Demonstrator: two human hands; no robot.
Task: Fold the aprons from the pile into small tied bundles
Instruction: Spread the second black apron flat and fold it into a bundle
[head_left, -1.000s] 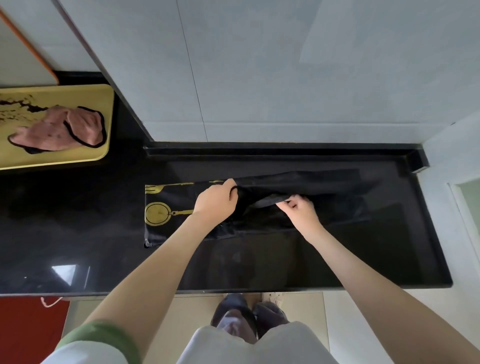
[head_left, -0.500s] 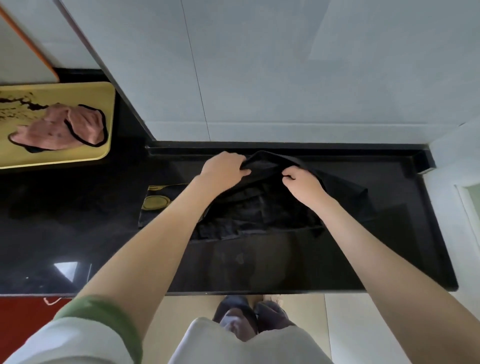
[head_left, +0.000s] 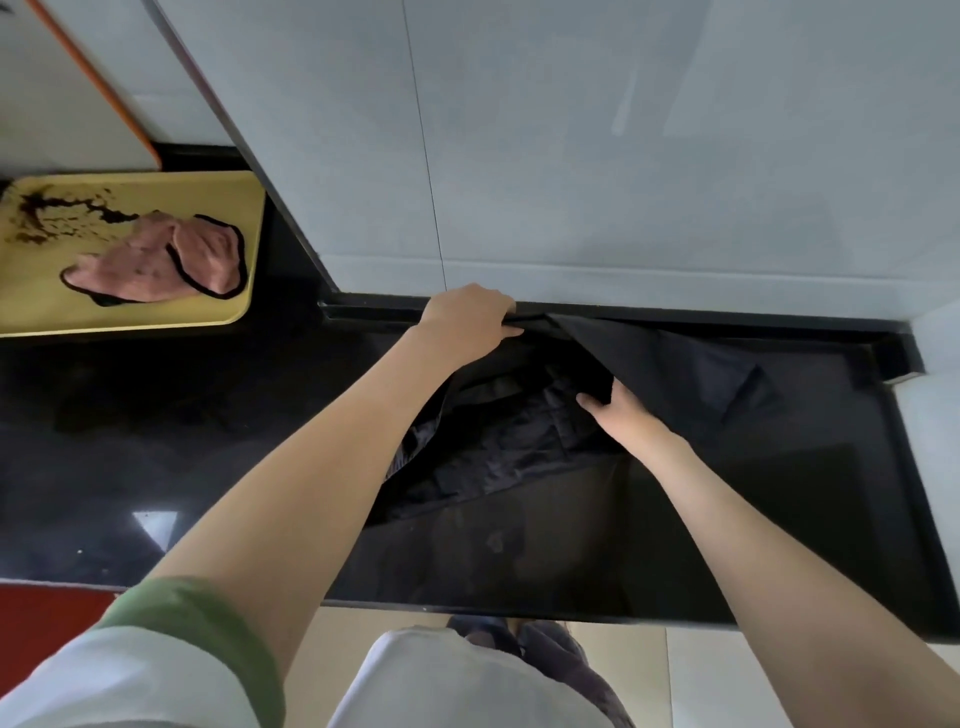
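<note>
A black apron (head_left: 670, 364) lies partly lifted on the black counter (head_left: 182, 441), its far edge raised toward the back wall. My left hand (head_left: 467, 319) grips that raised edge near the counter's back lip. My right hand (head_left: 621, 415) reaches under the lifted flap, fingers hidden by the cloth, so its grip cannot be made out. Crumpled folds of the same apron (head_left: 498, 447) lie below, between my forearms. The gold print on the apron is out of sight.
A yellow tray (head_left: 228, 312) at the left holds a pink apron with black trim (head_left: 156, 260). A grey tiled wall (head_left: 571, 156) rises right behind the counter. The counter's front edge runs just above my feet, and a raised lip ends it at the right.
Both hands have carried the apron's edge away from me toward the back wall. The gold print at the left has been covered. My right hand has dropped under the flap.
</note>
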